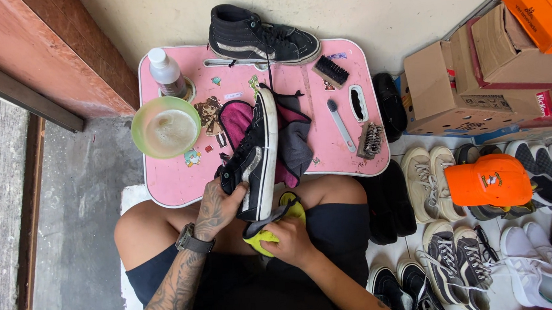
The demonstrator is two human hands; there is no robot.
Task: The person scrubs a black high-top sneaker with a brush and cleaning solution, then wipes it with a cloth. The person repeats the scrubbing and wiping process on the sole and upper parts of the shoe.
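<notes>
My left hand [218,207] grips the light, flexible black sneaker [253,156] by its heel, just below the pink tray [174,181]; my right hand [288,238] clutches a soft, probably damp yellow cloth [262,237].

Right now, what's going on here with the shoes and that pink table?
A person sits on the floor behind a low pink table. Their left hand holds a black high-top sneaker on its side, while the right hand presses a yellow cloth against its heel end. The matching sneaker stands at the table's far edge. Also on the table are a green bowl of cloudy liquid, a bottle and several brushes. More shoes and an orange cap lie to the person's right.
</notes>
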